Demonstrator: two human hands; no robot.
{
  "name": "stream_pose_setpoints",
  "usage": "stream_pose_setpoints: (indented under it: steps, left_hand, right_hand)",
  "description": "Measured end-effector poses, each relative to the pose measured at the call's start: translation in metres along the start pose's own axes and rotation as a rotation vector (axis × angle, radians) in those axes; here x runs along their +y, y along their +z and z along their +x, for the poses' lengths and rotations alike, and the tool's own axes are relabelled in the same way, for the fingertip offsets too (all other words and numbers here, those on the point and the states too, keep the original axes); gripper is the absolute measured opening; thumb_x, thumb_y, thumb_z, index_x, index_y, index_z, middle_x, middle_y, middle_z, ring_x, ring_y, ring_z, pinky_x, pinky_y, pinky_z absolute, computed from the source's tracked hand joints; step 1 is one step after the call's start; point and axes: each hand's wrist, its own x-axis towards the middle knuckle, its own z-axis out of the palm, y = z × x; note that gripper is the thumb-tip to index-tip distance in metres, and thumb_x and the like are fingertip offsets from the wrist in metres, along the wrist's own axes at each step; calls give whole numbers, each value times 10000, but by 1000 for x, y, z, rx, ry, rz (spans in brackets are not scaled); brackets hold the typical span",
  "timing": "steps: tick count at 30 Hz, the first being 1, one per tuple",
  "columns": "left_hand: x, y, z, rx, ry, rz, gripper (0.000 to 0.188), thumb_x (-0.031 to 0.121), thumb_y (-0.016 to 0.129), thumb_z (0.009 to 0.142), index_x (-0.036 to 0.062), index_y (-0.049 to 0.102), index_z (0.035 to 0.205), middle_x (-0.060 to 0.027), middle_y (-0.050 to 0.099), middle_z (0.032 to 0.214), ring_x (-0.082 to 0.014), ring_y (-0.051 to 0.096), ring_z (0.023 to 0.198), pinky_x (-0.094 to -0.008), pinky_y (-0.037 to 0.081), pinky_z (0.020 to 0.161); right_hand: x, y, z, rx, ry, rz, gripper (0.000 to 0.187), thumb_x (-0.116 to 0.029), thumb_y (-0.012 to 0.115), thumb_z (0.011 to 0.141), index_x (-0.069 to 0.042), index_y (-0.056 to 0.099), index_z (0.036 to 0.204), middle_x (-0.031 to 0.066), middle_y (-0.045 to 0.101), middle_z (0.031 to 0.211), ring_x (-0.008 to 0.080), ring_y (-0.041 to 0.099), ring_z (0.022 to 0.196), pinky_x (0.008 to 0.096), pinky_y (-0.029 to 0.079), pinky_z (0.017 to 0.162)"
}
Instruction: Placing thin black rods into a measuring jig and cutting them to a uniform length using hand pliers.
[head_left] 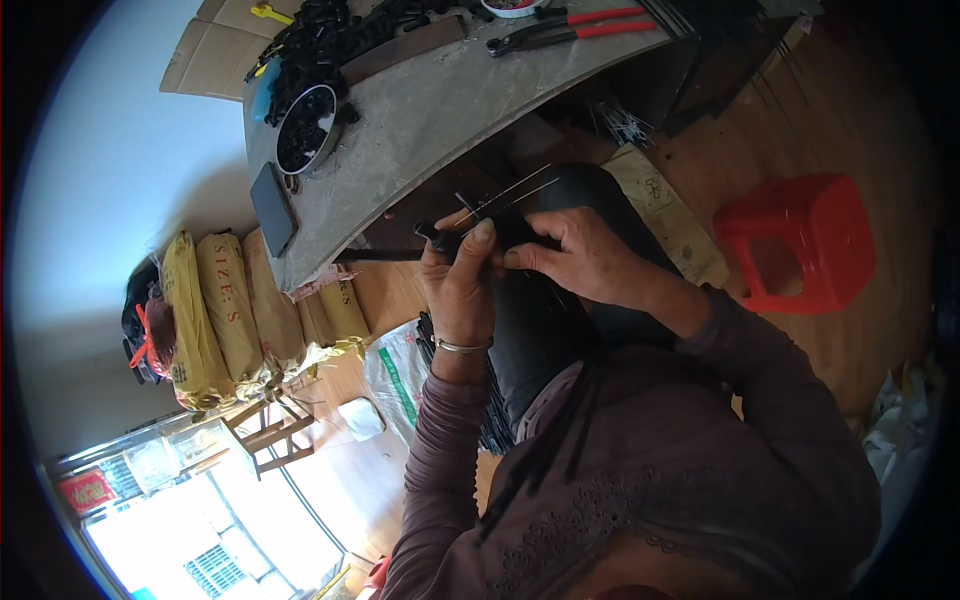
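Black piece (517, 230) in fingers (478, 245), table (400, 120) beyond, bowl (325, 155), pliers (582, 34), red stool (842, 240)

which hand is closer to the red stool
The right hand, left of the red stool in view and apart from it; the left hand is farther left, beyond the right.

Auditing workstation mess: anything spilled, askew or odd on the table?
Nothing plainly damaged. Untidy, though: black pieces lie in a loose heap on the table beside the bowl; can't tell if they spilled. A dark flat slab lies close to the table's edge, so it might get knocked off.
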Motion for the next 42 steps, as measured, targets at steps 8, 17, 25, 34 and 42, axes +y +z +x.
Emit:
stream_pose_setpoints:
  steps: [8,17,25,34,42]
  left_hand:
    - [3,6,-3,-91,2,-109,181,111,644,881,45,606,1045,-5,587,745,-85,526,630,-223,417,570]
    - [2,10,-7,-42,19,-84,202,160,670,876,75,605,1047,2,605,776,-72,529,637,-199,409,567]
    - [8,17,-19,-72,25,-126,196,145,676,865,80,611,1038,22,593,776,-58,500,620,-195,384,562]
    - [13,21,-22,38,75,66,153,174,660,884,63,644,988,25,605,761,-45,481,621,-187,369,546]
    - [34,2,7,201,100,66,510,508,417,974,50,641,978,-19,553,726,-105,508,644,-237,400,578]
  right_hand:
    - [17,0,5,-153,202,532,214,-230,651,898,-28,682,961,29,677,857,72,608,716,218,492,636]
    - [13,-11,3,-204,320,523,282,-282,694,862,-11,681,941,20,669,822,67,599,701,203,486,607]
    - [1,-9,-4,-252,396,498,315,-339,693,859,-30,668,912,4,635,750,69,594,668,209,478,543]
    - [-17,11,-1,-64,-70,653,365,-52,655,871,0,470,1181,66,596,946,106,596,778,233,509,662]
    - [-30,17,-7,-35,96,703,329,-65,614,896,-14,471,1188,58,582,795,112,576,617,259,508,550]
